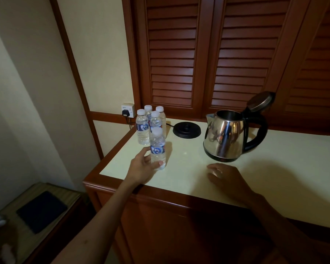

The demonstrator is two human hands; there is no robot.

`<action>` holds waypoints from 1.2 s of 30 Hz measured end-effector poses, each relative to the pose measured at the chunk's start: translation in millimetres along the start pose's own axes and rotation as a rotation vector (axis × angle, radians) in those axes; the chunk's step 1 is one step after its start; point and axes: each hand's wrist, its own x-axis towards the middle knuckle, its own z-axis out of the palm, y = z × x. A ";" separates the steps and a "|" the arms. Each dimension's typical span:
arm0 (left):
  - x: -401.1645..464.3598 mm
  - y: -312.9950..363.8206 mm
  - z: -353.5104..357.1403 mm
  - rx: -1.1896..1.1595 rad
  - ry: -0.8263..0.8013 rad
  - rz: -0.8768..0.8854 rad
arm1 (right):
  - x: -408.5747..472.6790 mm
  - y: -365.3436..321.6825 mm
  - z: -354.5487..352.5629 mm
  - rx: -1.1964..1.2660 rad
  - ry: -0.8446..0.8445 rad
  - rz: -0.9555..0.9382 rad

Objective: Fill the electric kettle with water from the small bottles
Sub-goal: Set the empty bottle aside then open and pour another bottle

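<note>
My left hand (144, 164) reaches out from the counter's front edge and wraps loosely around the lower half of 1 capped bottle (158, 149), thumb in front, well left of the kettle (225, 137). My right hand (226, 177) hovers flat just in front of the kettle, fingers spread, gripping nothing. The kettle's lid (261, 101) stands open. 4 more bottles (143, 128) cluster left of the kettle base (186, 129).

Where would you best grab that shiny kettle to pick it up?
By the black handle, coming in from the right, probably with the right hand. The electric kettle stands upright with that loop facing right, clear of the lid, which is tipped open behind it; the steel body looks wide and smooth.
</note>
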 end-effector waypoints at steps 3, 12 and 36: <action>-2.7 3.7 20.8 -0.032 -0.102 0.018 | 14.9 -29.9 -2.8 0.094 0.061 -0.048; -10.3 19.1 68.8 -0.283 -0.049 0.126 | 58.3 -116.8 -30.9 0.019 0.141 -0.287; -8.1 10.1 69.9 -0.354 -0.038 0.159 | 82.0 -135.8 -51.7 -0.229 -0.180 -0.342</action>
